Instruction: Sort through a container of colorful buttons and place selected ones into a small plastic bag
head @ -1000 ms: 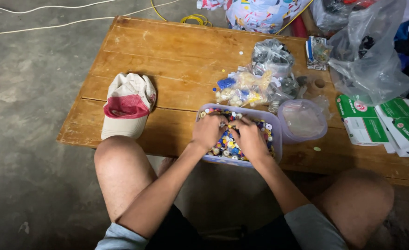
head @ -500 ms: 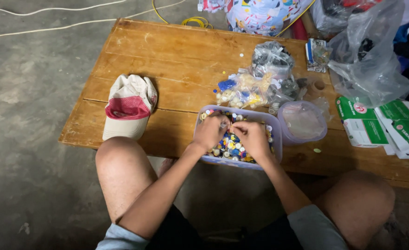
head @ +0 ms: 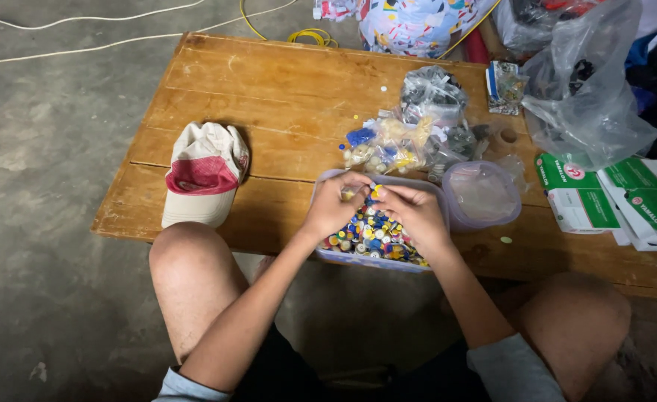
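- A see-through tub [head: 440,205] full of small coloured caps [head: 373,237] is set at the near edge of the wooden table [head: 269,97], right in front of the knees.
- The left hand [head: 334,206] and the right hand [head: 410,212] are held close together over the tub, fingertips almost touching.
- Both hands are curled shut, and one tiny piece seems to be pinched between them; what it is cannot be told, because it is too small.
- The piece is best kept low over the tub, so that it drops back in if it slips.
- A soft, steady pinch is called for, not a hard squeeze.
- The tub's lid [head: 483,195] is lying just beside the tub, and the bags of sorted bits [head: 406,141] lie behind it, so elbows should be kept in.
- A cap [head: 205,173] is lying well apart on the left.
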